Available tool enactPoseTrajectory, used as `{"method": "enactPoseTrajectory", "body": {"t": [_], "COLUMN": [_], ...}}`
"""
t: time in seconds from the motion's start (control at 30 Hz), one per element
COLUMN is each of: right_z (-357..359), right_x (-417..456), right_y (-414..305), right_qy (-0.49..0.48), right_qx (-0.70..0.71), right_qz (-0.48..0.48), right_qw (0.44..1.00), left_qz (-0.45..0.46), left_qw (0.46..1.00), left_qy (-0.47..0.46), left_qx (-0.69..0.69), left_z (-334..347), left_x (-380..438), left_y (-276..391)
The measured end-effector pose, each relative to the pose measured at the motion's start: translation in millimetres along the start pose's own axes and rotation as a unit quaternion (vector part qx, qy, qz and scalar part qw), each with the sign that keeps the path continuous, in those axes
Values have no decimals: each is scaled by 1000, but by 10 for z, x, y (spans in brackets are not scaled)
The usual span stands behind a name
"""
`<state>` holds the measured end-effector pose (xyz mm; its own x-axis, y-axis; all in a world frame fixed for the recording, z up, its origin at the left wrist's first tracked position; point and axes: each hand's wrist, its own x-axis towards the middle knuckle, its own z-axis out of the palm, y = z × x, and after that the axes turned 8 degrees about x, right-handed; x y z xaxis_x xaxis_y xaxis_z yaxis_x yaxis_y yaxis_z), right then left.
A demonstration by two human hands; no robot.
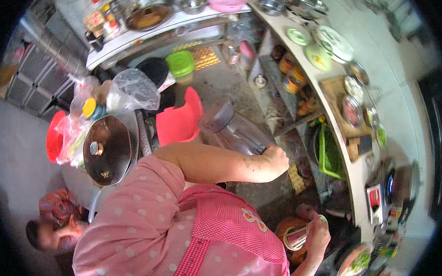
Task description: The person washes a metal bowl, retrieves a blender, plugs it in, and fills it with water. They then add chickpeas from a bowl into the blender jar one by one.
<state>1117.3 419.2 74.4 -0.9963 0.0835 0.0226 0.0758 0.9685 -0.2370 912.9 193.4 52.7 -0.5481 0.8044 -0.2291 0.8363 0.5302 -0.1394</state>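
My left hand [276, 159] grips the handle end of a clear plastic pitcher [239, 133], which lies tilted in the air over the floor, its wide grey-rimmed end towards the upper left. At lower right, my right hand [318, 236] has its fingers closed around a small pale-green piece [323, 218], perhaps a lid. Just beside that hand is a round orange-brown vessel [285, 226] with a cream-rimmed cylindrical part [295, 238]; whether the hand also holds this part cannot be told.
The right counter [348, 151] bears a wooden chopping board [332, 83], bowls and a lit gas stove [390, 184]. A green basket [325, 153] is beneath it. At left are a glass-lidded pan [107, 151], plastic bags [134, 91] and a red plastic piece [181, 117]. A person [50, 234] is at lower left.
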Motion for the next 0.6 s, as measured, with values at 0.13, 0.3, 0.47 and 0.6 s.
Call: {"method": "enactPoseTrajectory", "body": {"t": [0.13,0.3,0.47,0.6], "right_z": [38,176,250,-124], "right_x": [870,1885,2889,3825], "right_y": [-67,124,367,169], "right_qy": [-31,71,193,279], "right_qx": [26,145,414,590], "right_qz": [-11,-54,5,-22], "right_qw": [999,985,890,757], "left_qz": [-160,-317,-418,-417], "left_qw": [964,836,772,706], "left_qy": [170,338,349,382], "left_qx": [-125,-294,-328,-426], "left_z": [397,731,742,615], "left_x": [138,141,370,584], "left_y": [-588,-1253,-1739,-2252]}}
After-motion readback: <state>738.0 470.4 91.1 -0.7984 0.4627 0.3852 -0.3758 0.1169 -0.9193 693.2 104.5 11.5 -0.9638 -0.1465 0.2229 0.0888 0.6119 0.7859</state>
